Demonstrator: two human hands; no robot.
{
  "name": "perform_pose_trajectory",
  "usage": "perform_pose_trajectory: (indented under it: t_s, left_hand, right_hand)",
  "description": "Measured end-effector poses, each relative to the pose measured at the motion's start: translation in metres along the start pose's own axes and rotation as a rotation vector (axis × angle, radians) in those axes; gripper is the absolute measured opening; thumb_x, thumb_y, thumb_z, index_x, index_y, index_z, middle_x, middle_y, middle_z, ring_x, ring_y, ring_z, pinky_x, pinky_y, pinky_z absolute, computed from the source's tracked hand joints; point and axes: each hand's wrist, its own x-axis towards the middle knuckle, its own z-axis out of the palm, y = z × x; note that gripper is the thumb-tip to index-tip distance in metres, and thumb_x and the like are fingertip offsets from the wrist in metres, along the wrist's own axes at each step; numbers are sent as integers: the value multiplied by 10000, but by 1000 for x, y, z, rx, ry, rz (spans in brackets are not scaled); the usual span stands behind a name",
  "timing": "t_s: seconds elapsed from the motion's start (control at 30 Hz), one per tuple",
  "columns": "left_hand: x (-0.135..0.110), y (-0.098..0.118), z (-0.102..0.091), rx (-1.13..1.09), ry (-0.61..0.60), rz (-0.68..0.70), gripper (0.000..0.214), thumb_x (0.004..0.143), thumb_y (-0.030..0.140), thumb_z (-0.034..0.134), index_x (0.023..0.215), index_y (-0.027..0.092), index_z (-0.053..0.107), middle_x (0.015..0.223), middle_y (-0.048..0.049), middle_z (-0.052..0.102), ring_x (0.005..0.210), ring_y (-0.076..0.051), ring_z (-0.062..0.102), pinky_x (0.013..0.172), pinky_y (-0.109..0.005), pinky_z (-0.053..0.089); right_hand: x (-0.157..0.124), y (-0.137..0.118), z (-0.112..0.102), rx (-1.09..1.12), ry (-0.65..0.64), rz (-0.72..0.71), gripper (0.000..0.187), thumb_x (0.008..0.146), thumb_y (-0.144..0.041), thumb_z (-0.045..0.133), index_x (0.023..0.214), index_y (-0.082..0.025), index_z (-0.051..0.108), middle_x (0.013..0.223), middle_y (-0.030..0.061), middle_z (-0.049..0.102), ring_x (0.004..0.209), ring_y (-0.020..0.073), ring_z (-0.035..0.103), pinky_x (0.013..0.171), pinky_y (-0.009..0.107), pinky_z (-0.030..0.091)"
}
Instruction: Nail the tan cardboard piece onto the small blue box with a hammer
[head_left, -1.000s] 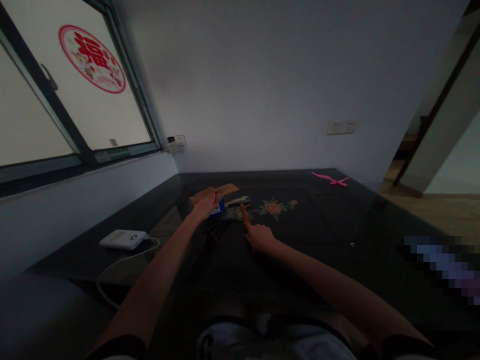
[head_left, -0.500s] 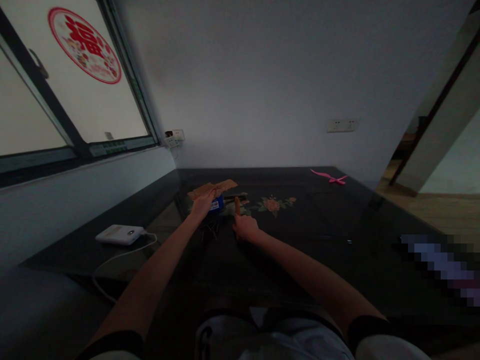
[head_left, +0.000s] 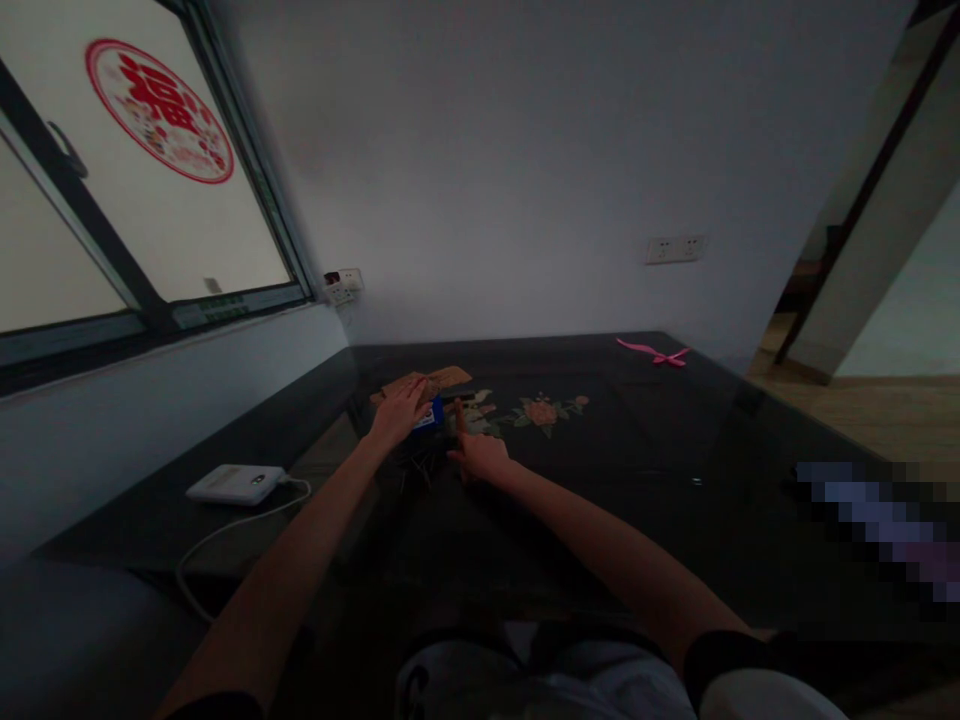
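My left hand (head_left: 397, 412) lies flat with fingers stretched over a crumpled piece of brown paper (head_left: 450, 377). Just beneath its fingers, on the right side, shows a small blue box (head_left: 430, 413) with a white and red label. My right hand (head_left: 481, 455) is to the right of the box, its index finger pointing forward and the other fingers curled. That fingertip is at a dark flat strip (head_left: 469, 397) beside the paper; whether it presses on it I cannot tell. Thin dark wire-like lines (head_left: 424, 465) lie in front of the box, too dim to name.
The dark glossy table (head_left: 600, 520) bears a printed flower pattern (head_left: 541, 412). On the left lies a white power bank (head_left: 236, 484) with a white cable (head_left: 225, 530). A pink ribbon-like strip (head_left: 660, 355) lies at the back right, and a blurred-out object (head_left: 877, 525) at the right edge.
My left hand's fingers have spread out flatter on the brown paper, which sits lower. My right hand has shifted slightly left. The whole view has tilted a little.
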Motion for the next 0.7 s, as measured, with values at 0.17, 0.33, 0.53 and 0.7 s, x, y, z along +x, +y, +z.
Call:
perform_pose_trajectory:
  t_s: [0.17, 0.33, 0.53, 0.7]
  left_hand:
    - [4, 4, -18, -34, 37, -22, 498, 923, 456, 330, 1310, 170, 455, 1367, -94, 473, 1279, -221, 396, 1079, -371, 296]
    - [3, 11, -35, -99, 80, -56, 422, 935, 403, 316, 1246, 189, 506, 1271, -75, 552, 1174, -210, 483, 1019, -352, 357]
    - [-3, 76, -49, -316, 160, -16, 289, 918, 272, 357, 990, 167, 616, 1062, -78, 641, 1046, -200, 554, 955, -325, 393]
    - [-14, 176, -37, -581, -49, 100, 228, 877, 238, 414, 810, 183, 626, 802, -54, 673, 748, -156, 612, 669, -247, 433]
  right_hand:
    - [-5, 9, -7, 26, 22, 20, 500, 885, -581, 343, 1146, -216, 563, 1044, 139, 672, 963, 280, 640, 747, 373, 476]
    - [-14, 25, -15, 59, 70, 34, 479, 890, -566, 346, 1169, -243, 565, 1079, 121, 663, 989, 275, 625, 772, 373, 463]
    - [-39, 59, -23, 115, 111, 52, 355, 879, -404, 460, 1176, -250, 576, 1061, 92, 675, 978, 253, 624, 775, 341, 447]
    - [-67, 100, -23, 194, 135, 93, 308, 861, -266, 466, 1134, -217, 601, 940, 73, 698, 856, 208, 646, 712, 282, 435]
